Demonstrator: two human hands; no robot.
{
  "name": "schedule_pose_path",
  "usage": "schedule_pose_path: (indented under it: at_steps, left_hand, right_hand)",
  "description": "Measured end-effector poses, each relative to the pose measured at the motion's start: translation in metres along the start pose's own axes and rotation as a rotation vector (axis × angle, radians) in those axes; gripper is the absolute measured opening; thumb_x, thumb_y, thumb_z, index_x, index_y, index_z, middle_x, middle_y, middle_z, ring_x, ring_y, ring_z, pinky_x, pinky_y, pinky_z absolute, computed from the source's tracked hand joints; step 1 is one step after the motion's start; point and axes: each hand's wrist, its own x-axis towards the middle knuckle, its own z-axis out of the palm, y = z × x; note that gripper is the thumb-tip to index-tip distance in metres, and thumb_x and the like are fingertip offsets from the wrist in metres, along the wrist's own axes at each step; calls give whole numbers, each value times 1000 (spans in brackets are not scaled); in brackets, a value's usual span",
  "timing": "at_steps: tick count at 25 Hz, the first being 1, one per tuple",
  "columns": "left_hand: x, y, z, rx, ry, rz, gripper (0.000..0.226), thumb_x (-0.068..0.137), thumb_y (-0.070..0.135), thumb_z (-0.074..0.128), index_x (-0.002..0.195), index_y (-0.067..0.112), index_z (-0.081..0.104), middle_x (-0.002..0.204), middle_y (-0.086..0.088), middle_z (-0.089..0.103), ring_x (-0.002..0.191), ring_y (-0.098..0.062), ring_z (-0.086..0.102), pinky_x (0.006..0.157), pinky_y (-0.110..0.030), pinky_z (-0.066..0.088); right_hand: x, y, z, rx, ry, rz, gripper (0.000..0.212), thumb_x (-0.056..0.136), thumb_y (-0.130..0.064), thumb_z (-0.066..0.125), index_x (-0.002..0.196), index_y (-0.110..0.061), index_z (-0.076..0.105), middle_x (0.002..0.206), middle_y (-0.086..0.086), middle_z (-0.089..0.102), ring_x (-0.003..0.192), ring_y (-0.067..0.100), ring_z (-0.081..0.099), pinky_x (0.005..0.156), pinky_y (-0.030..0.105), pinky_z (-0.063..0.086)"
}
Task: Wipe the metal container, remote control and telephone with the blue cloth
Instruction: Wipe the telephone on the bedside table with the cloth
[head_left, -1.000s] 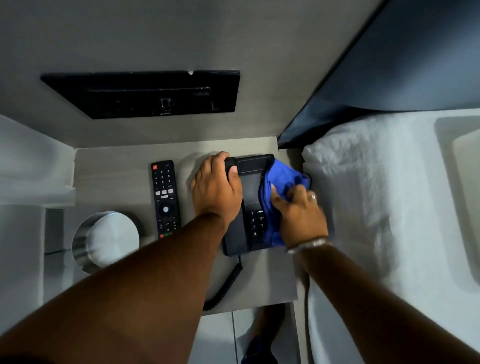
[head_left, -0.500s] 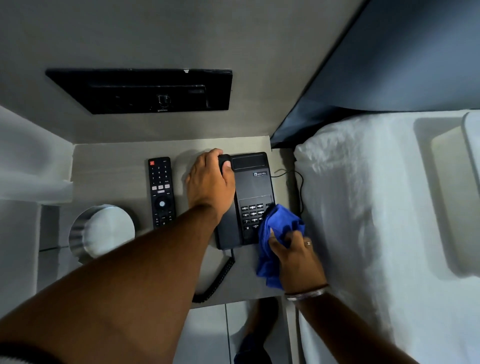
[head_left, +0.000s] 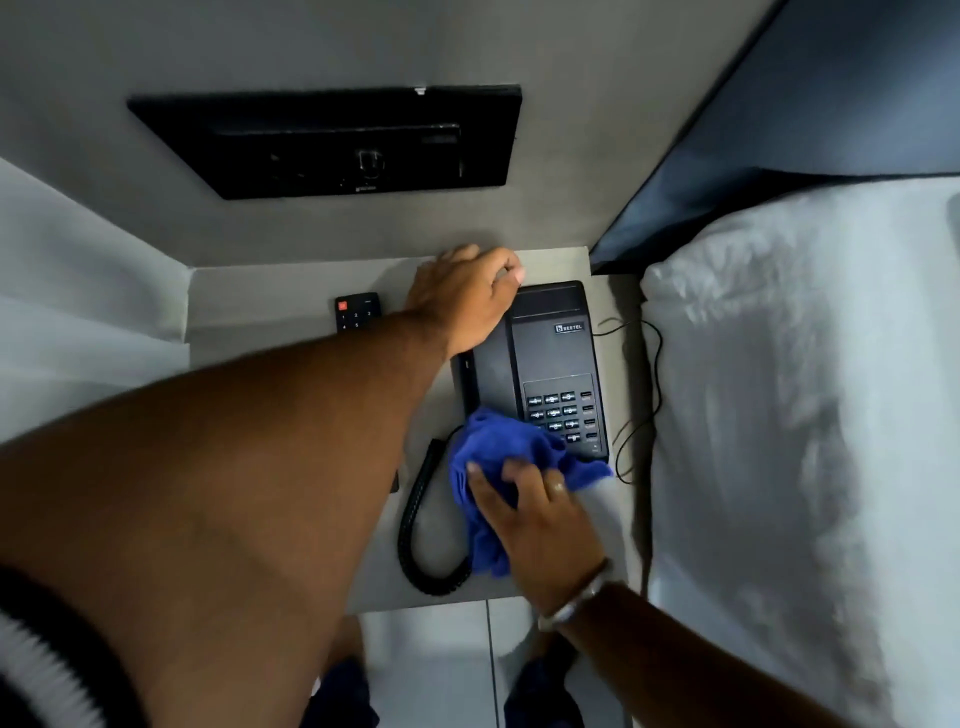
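Note:
The black telephone (head_left: 550, 358) lies on the pale bedside table (head_left: 260, 296). My left hand (head_left: 467, 296) grips the far end of its handset, on the phone's left side. Bunched in my right hand (head_left: 535, 519) is the blue cloth (head_left: 493, 452), which presses on the phone's near edge and hides its lowest keys. Only the top of the black remote control (head_left: 357, 312) shows past my left forearm. That arm hides the metal container.
A coiled handset cord (head_left: 413, 540) loops on the table near its front edge. Thin black cables (head_left: 652, 364) hang between the table and the white bed (head_left: 779, 415) at the right. A black panel (head_left: 332, 140) sits on the wall behind.
My right hand has drawn the cloth down the keypad to the phone's near edge and leftward. My left hand slid to the handset's far end. The view shifted, so my arm hides the container.

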Motion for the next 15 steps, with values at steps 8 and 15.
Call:
schedule_pose_path:
  at_steps: [8, 15]
  left_hand:
    - [-113, 20, 24, -146, 255, -216, 62, 97, 36, 28, 148, 1, 37, 155, -19, 39, 146, -33, 31, 120, -48, 24]
    - [-140, 18, 59, -162, 127, -192, 65, 96, 36, 19, 152, 8, -2, 161, -9, -2, 150, -23, -5, 122, -43, -1]
  right_hand:
    - [19, 50, -54, 183, 333, 291, 39, 78, -5, 60, 117, -9, 65, 98, 24, 60, 76, 40, 58, 69, 38, 49]
    - [145, 56, -71, -25, 84, 44, 43, 89, -23, 54, 131, -29, 51, 121, 18, 50, 105, 41, 50, 84, 47, 52]
